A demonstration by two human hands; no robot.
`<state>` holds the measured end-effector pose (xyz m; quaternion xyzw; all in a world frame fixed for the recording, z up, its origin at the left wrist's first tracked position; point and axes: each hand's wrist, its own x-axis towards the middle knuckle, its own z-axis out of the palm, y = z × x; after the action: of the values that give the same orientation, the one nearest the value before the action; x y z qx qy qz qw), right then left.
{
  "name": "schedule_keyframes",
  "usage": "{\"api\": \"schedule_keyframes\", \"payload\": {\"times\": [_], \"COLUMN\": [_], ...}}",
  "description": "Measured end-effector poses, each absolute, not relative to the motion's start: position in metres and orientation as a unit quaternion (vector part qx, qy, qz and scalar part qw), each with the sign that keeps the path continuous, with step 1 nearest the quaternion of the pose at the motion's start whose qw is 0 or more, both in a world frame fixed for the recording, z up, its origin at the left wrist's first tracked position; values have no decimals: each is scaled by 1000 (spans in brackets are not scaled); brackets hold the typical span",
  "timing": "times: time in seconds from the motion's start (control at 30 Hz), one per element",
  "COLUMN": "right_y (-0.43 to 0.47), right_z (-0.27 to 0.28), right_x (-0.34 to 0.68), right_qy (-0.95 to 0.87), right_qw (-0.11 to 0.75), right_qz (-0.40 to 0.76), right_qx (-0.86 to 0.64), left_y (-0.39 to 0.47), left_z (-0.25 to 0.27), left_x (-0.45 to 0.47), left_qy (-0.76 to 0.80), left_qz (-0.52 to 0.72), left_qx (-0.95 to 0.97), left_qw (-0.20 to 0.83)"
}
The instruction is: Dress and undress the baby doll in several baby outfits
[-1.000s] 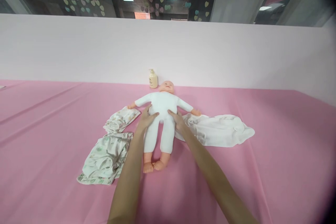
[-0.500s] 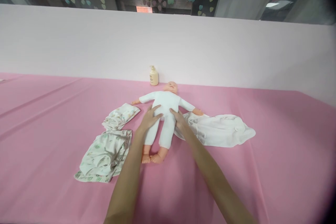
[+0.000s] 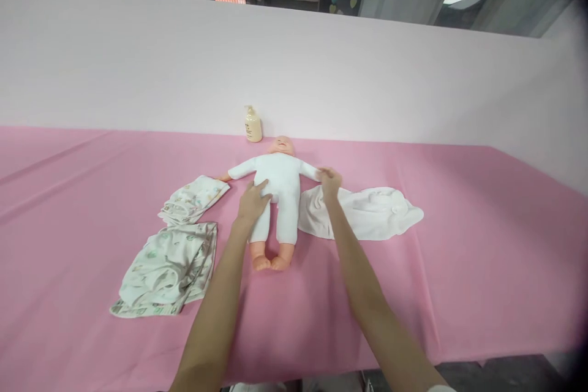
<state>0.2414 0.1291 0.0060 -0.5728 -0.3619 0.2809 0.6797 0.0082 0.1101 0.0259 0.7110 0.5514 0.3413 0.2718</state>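
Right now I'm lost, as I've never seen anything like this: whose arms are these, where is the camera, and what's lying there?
No machine here: these are a person's bare arms, seen from a camera worn on the head, looking forward and down. On the pink covered surface lies a baby doll with a white cloth body. The left hand rests spread against its side; the right hand is closed around the end of one doll arm. To the left lie two printed white cloths, to the right a plain white cloth garment. A cream-coloured pump bottle stands near the white wall.
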Motion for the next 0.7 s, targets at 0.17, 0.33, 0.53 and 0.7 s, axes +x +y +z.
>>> {"api": "schedule_keyframes", "payload": {"times": [0.17,0.33,0.53,0.7], "right_y": [99,74,67,58], "right_z": [8,-6,10,26], "right_x": [331,359,373,368], "right_qy": [-472,-491,-494,-512], "right_qw": [409,249,127,63], "right_qz": [42,74,137,198], "right_qx": [-780,-832,-849,-834], "left_y": [108,105,100,98], "left_z": [27,33,34,34], "left_x": [15,18,20,19], "left_qy": [588,612,606,602], "left_qz": [258,230,261,304], "left_qx": [753,747,737,714], "left_qw": [147,122,143,188]}}
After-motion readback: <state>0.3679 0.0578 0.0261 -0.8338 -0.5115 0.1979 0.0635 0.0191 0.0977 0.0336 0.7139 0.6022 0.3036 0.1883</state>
